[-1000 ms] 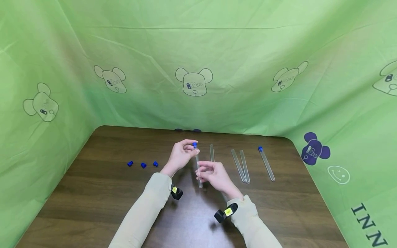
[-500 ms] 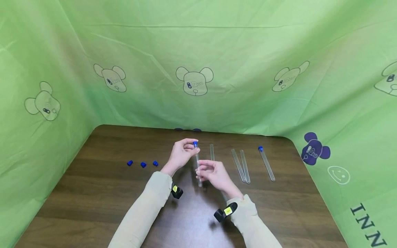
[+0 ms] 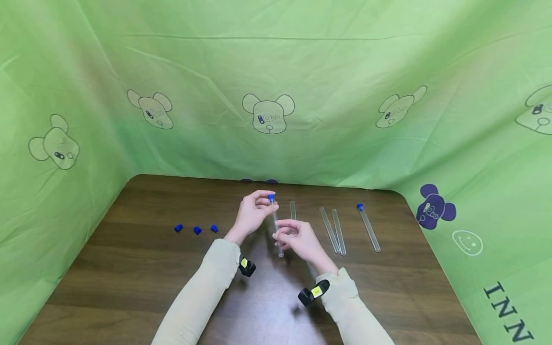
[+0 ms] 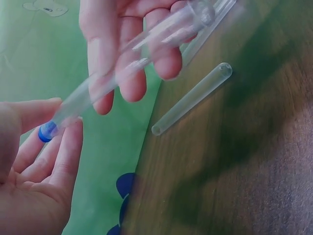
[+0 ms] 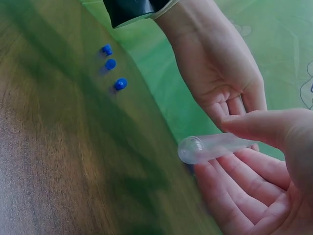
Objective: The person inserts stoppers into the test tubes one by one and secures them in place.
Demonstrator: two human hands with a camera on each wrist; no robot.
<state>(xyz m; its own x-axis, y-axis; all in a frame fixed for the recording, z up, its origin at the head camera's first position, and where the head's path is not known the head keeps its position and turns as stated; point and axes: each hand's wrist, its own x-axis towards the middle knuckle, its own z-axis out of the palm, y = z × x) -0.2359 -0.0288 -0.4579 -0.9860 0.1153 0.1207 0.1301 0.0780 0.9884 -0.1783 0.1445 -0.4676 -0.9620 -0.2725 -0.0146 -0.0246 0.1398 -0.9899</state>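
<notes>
My left hand (image 3: 251, 213) pinches a clear test tube (image 4: 77, 104) near its upper end, thumb and fingers just beside the blue cap (image 4: 47, 131) seated there. Lower down, my right hand (image 3: 301, 241) holds the same tube between thumb and fingers, its rounded bottom (image 5: 190, 151) poking out past them. The tube stands nearly upright over the middle of the table, leaning slightly. Behind the right hand lies an uncapped test tube (image 3: 293, 210), partly hidden by that hand in the head view.
Three loose blue caps, the nearest to my left hand being this cap (image 3: 214, 228), lie in a row on the brown table (image 3: 142, 268). To the right are two uncapped tubes (image 3: 329, 231) side by side and a capped tube (image 3: 368, 227). Green cloth (image 3: 267, 62) surrounds the table's back and sides.
The tube's bottom end has swung slightly to the right and up, together with my right hand. Its capped top has risen a little. Both hands keep their hold.
</notes>
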